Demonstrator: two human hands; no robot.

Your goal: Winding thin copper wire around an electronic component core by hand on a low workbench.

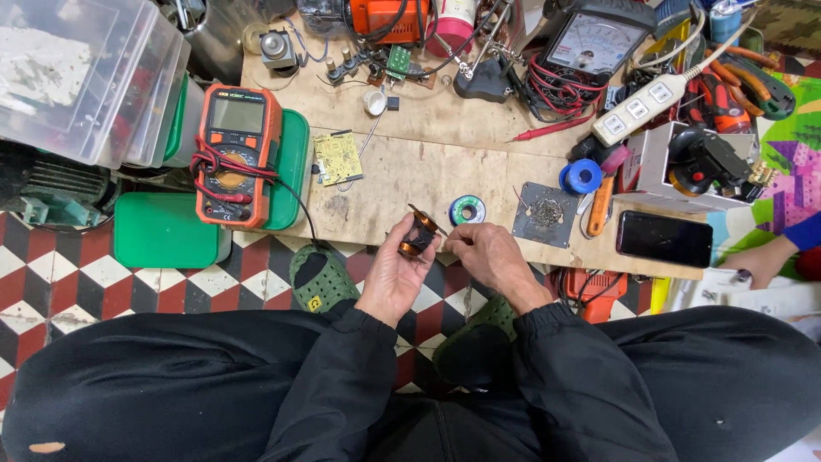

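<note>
My left hand [392, 274] holds a small copper wire coil on a dark bobbin [418, 233] just off the front edge of a low wooden board [428, 162]. My right hand [486, 257] is beside it with fingertips pinched close to the coil's right side, seemingly on a thin wire that is too fine to see clearly. Both arms wear black sleeves. A small spool of solder wire [468, 210] lies on the board just behind my hands.
An orange multimeter [237, 154] rests on green lids [167, 229] at left. A yellow circuit board [338, 157], grey metal plate [546, 214], blue tape roll [584, 176], black phone [664, 239], power strip [646, 107], analog meter [595, 38] and pliers crowd the board. Another person's hand [757, 259] at right.
</note>
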